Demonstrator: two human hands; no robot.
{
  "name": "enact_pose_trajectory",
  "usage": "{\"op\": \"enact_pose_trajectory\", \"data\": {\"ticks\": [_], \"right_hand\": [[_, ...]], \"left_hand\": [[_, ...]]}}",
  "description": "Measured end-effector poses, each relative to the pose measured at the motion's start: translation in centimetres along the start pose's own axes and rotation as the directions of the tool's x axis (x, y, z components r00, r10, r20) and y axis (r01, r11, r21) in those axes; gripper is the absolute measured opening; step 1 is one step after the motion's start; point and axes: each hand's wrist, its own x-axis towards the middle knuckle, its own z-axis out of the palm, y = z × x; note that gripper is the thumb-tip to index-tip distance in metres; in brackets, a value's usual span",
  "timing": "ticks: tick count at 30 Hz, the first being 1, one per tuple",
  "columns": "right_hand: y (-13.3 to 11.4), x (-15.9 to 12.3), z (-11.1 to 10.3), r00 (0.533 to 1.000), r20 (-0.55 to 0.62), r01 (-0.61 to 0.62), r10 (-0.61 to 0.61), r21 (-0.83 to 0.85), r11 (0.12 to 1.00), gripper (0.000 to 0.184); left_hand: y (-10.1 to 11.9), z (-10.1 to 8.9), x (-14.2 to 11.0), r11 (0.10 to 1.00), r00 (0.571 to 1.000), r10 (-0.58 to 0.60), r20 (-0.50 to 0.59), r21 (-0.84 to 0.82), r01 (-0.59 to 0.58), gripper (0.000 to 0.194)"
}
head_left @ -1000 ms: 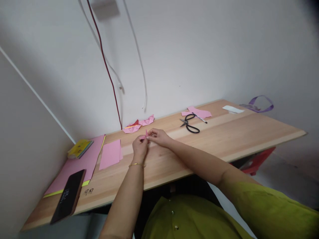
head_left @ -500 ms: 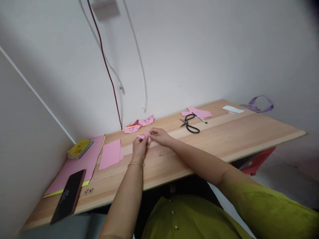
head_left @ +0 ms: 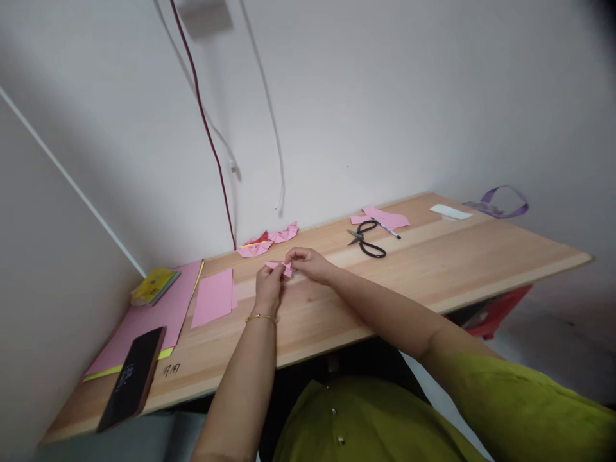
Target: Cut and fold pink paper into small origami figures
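Observation:
A small folded piece of pink paper (head_left: pixel 287 270) is pinched between my two hands, just above the wooden table (head_left: pixel 332 321). My left hand (head_left: pixel 269 282) grips it from the left, thumb on top, and my right hand (head_left: pixel 308 263) pinches its upper right edge. Fingers cover much of the paper, so its full shape is hidden. Beyond the hands, by the wall, lie folded pink paper pieces (head_left: pixel 283 235), with a red and yellow bit among them. Cut pink sheets (head_left: pixel 212 298) lie left of my left hand.
Black-handled scissors (head_left: pixel 371 249) lie right of the hands, near a pen (head_left: pixel 387 229) on pink scraps (head_left: pixel 397 221). A phone (head_left: pixel 132 378) and a yellow packet (head_left: pixel 153 287) on large pink sheets (head_left: pixel 163 330) are at left. A white strip (head_left: pixel 450 212) lies far right.
The pink flap that stood up between my fingers is now folded down. My right fingers have shifted slightly over the paper; both hands keep hold of it.

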Motion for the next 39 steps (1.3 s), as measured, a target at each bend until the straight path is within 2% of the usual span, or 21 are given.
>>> {"op": "enact_pose_trajectory", "data": {"ticks": [8, 17, 23, 33, 39], "right_hand": [[-0.7, -0.1, -0.1, 0.999, 0.042, 0.023, -0.02, -0.058, 0.998, 0.009], [-0.4, 0.1, -0.3, 0.994, 0.046, 0.108, -0.102, -0.166, 0.98, 0.015], [-0.5, 0.1, -0.3, 0.991, 0.066, 0.128, -0.117, -0.193, 0.973, 0.015], [-0.9, 0.1, -0.9, 0.997, 0.066, 0.053, -0.042, -0.175, 0.983, 0.017], [-0.8, 0.4, -1.3, 0.998, -0.038, -0.048, 0.043, -0.143, 0.989, 0.023]], "left_hand": [[0.3, 0.0, -0.1, 1.0, 1.0, -0.001, 0.029, -0.008, 0.001, 0.009], [0.0, -0.3, 0.1, 1.0, 0.999, 0.005, 0.051, 0.002, -0.005, 0.019], [0.4, -0.2, -0.1, 0.998, 0.999, 0.022, 0.036, 0.056, -0.024, 0.018], [0.6, -0.2, -0.1, 0.986, 0.997, 0.062, 0.04, 0.152, -0.067, 0.016], [0.5, -0.6, 0.0, 0.959, 0.992, 0.114, 0.052, 0.254, -0.123, 0.017]]}}
